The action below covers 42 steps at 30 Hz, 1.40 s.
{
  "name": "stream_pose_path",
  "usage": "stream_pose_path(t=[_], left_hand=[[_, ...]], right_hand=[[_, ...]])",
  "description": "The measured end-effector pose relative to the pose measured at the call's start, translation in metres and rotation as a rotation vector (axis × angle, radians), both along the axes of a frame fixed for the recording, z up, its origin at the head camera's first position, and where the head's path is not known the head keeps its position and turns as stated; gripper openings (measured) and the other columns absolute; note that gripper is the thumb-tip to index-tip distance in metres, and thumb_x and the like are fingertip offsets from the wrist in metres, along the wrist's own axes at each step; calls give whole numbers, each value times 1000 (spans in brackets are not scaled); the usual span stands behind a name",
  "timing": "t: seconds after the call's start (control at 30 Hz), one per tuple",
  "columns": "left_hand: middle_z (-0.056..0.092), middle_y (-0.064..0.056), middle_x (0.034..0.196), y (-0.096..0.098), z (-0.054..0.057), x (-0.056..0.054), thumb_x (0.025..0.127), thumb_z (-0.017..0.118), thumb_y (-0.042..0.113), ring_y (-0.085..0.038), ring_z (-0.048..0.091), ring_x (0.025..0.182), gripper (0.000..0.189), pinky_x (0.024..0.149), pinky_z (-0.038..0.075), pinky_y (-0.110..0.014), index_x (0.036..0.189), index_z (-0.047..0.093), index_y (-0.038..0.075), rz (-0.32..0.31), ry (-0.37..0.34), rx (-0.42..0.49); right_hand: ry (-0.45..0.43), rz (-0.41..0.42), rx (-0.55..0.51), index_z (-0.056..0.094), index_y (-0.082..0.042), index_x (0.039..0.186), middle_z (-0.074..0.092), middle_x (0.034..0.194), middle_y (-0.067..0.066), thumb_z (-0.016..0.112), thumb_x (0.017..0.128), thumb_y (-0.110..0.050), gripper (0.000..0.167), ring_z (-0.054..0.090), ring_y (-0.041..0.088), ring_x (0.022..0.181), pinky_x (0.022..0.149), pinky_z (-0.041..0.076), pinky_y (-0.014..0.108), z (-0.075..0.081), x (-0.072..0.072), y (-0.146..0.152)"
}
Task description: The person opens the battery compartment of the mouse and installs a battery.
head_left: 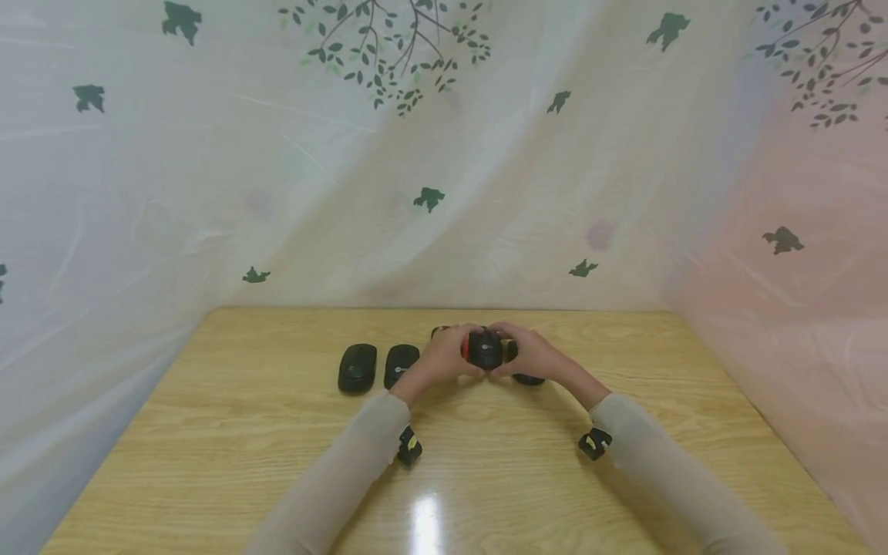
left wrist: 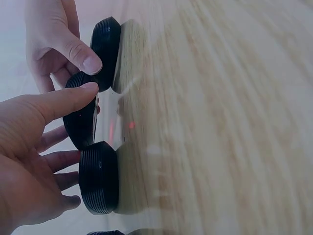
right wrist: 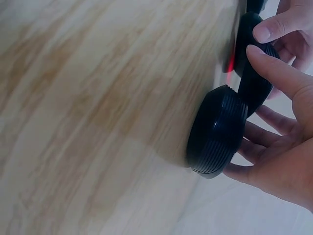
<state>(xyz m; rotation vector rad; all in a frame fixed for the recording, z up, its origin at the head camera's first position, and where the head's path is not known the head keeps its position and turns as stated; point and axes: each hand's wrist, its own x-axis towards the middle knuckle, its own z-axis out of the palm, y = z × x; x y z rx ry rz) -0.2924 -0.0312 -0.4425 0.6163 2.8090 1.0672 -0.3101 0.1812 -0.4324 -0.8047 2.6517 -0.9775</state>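
A black computer mouse (head_left: 486, 348) is tilted up between both hands, its top side with a small pale logo toward the head camera. My left hand (head_left: 447, 356) pinches its left end, thumb on the near side and fingers behind. From the other side my right hand (head_left: 533, 356) pinches it in the same way. Red light from the mouse shows beside the left fingers. In the left wrist view the held mouse (left wrist: 80, 122) leans between two mice standing on the table. Another mouse (right wrist: 217, 132) sits right by the right hand's lower fingers.
Two black mice, the far left one (head_left: 358, 368) and its neighbour (head_left: 401, 365), rest side by side left of the hands. One more mouse (head_left: 529, 379) is partly hidden under the right hand. The wooden table (head_left: 499, 478) ends at a patterned curtain (head_left: 347, 216).
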Motion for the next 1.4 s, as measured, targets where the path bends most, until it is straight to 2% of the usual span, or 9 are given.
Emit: stream_pose_path(t=[0.2,0.33,0.6,0.87,1.17,1.4], left_hand=[[60,-16,138,-3,-2,0,76,92,22,-36,55,129,78,117,34,-54,144,55,12,-8,1,-40],[60,-16,140,-4,-1,1,76,92,23,-37,54,133,78,123,24,-55,144,55,12,-19,1,-60],[56,-12,149,-4,0,2,78,91,24,-42,38,148,76,127,15,-59,144,55,12,-32,0,-91],[55,-10,151,-4,0,2,78,90,24,-47,28,151,74,127,13,-59,143,56,13,-34,-18,-108],[57,-10,149,-3,0,1,78,91,23,-49,30,150,71,126,15,-60,140,59,11,-44,-2,-112],[58,-11,148,-2,4,1,79,90,24,-50,28,150,71,126,14,-60,140,58,7,-68,-13,-124]], right_hand=[[-6,-12,35,50,-3,146,58,144,22,93,74,-18,85,53,42,135,115,37,62,-4,-1,-3],[-1,-8,53,50,-4,145,58,143,22,93,74,-20,84,54,41,134,114,39,60,-7,-1,-3],[13,6,62,50,-1,145,60,140,23,92,74,-18,84,56,41,131,112,42,59,-7,0,-2],[22,29,68,51,-2,144,62,137,22,93,73,-15,83,57,40,130,111,42,60,-6,1,-2],[27,43,85,52,-3,142,63,137,22,93,72,-13,82,58,40,130,111,43,59,-6,1,-2],[-19,33,98,53,-7,143,59,143,19,93,73,-14,81,53,41,135,112,40,60,-5,0,-1]])
